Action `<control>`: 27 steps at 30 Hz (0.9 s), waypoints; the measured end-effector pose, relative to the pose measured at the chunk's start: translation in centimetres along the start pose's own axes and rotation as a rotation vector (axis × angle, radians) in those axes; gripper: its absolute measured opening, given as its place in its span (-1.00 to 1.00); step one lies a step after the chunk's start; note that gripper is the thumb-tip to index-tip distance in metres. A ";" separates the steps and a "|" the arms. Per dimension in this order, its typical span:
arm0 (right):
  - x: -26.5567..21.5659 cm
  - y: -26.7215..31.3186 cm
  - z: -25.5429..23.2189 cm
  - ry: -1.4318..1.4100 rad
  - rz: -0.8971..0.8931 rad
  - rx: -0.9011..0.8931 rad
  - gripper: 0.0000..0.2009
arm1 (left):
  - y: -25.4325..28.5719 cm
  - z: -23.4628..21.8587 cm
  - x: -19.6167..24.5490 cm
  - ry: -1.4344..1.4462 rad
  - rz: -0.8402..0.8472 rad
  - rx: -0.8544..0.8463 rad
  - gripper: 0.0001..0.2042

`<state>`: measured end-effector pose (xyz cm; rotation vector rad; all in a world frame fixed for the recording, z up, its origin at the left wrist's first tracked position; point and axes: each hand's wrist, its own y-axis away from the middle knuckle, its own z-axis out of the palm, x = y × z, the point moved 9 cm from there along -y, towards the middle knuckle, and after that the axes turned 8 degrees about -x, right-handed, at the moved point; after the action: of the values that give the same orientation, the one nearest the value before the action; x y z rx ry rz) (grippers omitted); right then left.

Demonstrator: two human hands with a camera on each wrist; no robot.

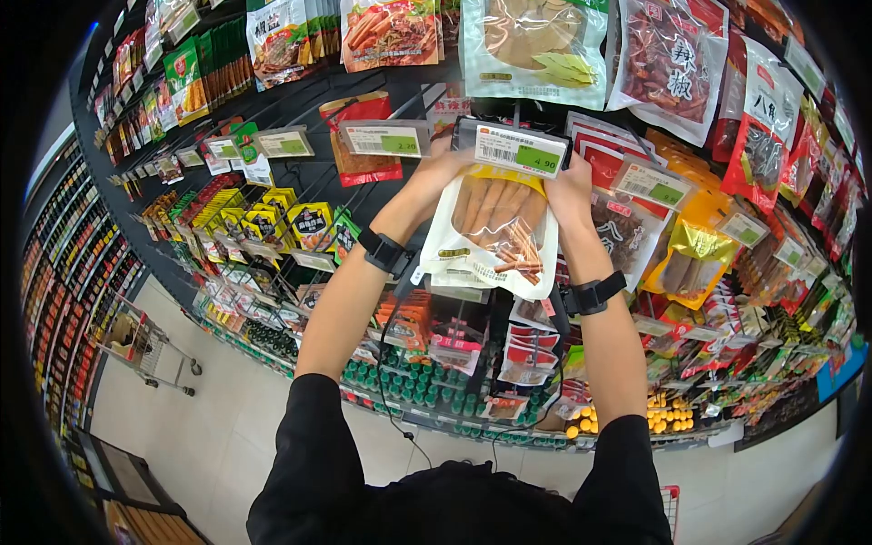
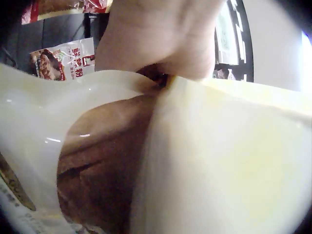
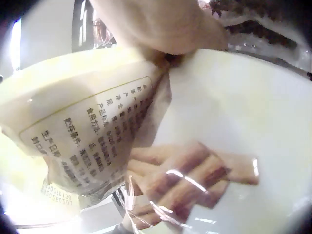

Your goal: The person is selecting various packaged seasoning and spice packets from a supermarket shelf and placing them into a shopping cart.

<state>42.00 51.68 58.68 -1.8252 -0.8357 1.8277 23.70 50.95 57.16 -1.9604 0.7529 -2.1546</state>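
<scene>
Clear packet of brown sticks [image 1: 495, 227], frame centre, top corners pinched by left hand [image 1: 442, 163] and right hand [image 1: 570, 186], price tag [image 1: 520, 149] above, hanging-goods rack [image 1: 300, 173] behind.

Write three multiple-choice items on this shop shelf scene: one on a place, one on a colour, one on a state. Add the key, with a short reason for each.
1. Where is the clear packet of brown sticks?
A. at the hanging rack, just under a price tag
B. in the shopping trolley
C. on the floor

2. What colour is the patch behind the price on the price tag above the packet?
A. blue
B. green
C. red

3. How is the packet held?
A. by the left hand alone
B. by no hand
C. by both hands at its top corners

Key: 1 A, the packet hangs under the tag between other packets; 2 B, the price sits on green; 3 C, the left hand and the right hand each grip an upper corner.
</scene>
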 end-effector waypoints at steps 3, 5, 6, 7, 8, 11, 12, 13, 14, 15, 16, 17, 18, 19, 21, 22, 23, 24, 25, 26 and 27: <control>-0.6 0.6 -0.2 0.011 -0.005 -0.006 -0.84 | 0.7 0.5 0.8 -0.035 -0.018 -0.013 -0.73; -1.4 1.0 -0.1 -0.032 -0.025 0.001 -0.81 | 2.0 1.1 2.1 -0.078 -0.093 0.048 -0.69; -1.5 1.2 -0.1 -0.032 -0.005 0.009 -0.81 | 2.0 1.1 2.1 -0.131 -0.046 0.018 -0.68; -1.7 1.4 -0.1 -0.032 0.016 0.017 -0.81 | 2.0 1.2 2.4 -0.183 0.000 -0.011 -0.67; -1.7 1.5 -0.1 -0.032 0.036 0.026 -0.80 | 1.9 1.1 2.3 -0.208 -0.017 -0.027 -0.67; -2.3 2.1 0.1 -0.081 -0.017 0.019 -0.80 | 2.7 1.3 2.7 -0.174 -0.092 -0.015 -0.67; -2.8 2.4 0.2 -0.131 -0.020 0.025 -0.81 | 3.1 1.4 2.8 -0.145 -0.119 -0.001 -0.67; -3.1 2.7 0.1 -0.100 0.021 0.047 -0.83 | 3.6 1.9 3.2 -0.052 -0.137 -0.003 -0.74; -3.6 3.1 0.1 -0.110 0.053 0.056 -0.84 | 4.1 2.2 3.5 -0.028 -0.154 0.009 -0.74; -4.2 3.5 0.2 -0.120 0.083 0.065 -0.84 | 4.6 2.4 3.8 -0.003 -0.169 0.021 -0.73; -4.4 3.8 0.2 -0.129 0.113 0.074 -0.85 | 4.9 2.4 3.9 0.021 -0.185 0.034 -0.73; -4.6 4.0 0.2 -0.127 0.099 0.063 -0.85 | 4.9 2.7 4.0 0.057 -0.149 -0.011 -0.72; -5.0 4.3 0.3 -0.133 0.100 0.057 -0.85 | 4.8 2.9 4.0 0.094 -0.113 -0.055 -0.72; -5.5 4.7 0.3 -0.140 0.103 0.052 -0.85 | 5.0 3.2 4.2 0.132 -0.080 -0.099 -0.71; -6.1 5.6 0.4 -0.188 0.118 0.067 -0.87 | 6.0 3.7 4.5 0.121 -0.091 -0.076 -0.71; -5.7 6.1 0.3 -0.157 0.157 0.086 -0.87 | 6.6 4.0 4.8 0.115 -0.094 -0.064 -0.71; -5.3 6.6 0.1 -0.126 0.193 0.104 -0.86 | 6.9 4.4 4.6 0.112 -0.090 -0.110 -0.71; -5.1 7.0 -0.1 -0.095 0.226 0.124 -0.86 | 7.3 4.5 4.3 0.126 -0.106 -0.106 -0.71; -5.7 7.9 0.0 -0.091 0.216 0.155 -0.84 | 7.9 4.6 3.9 0.140 -0.123 -0.103 -0.72; -6.0 8.6 0.0 -0.077 0.209 0.149 -0.84 | 8.6 4.9 3.6 0.153 -0.141 -0.101 -0.73; -6.3 9.3 0.1 -0.064 0.203 0.144 -0.85 | 9.2 5.2 3.6 0.173 -0.130 -0.110 -0.73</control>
<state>43.32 40.69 57.04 -1.8244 -0.5410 2.0230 26.06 40.08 56.44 -1.9424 0.8064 -2.4336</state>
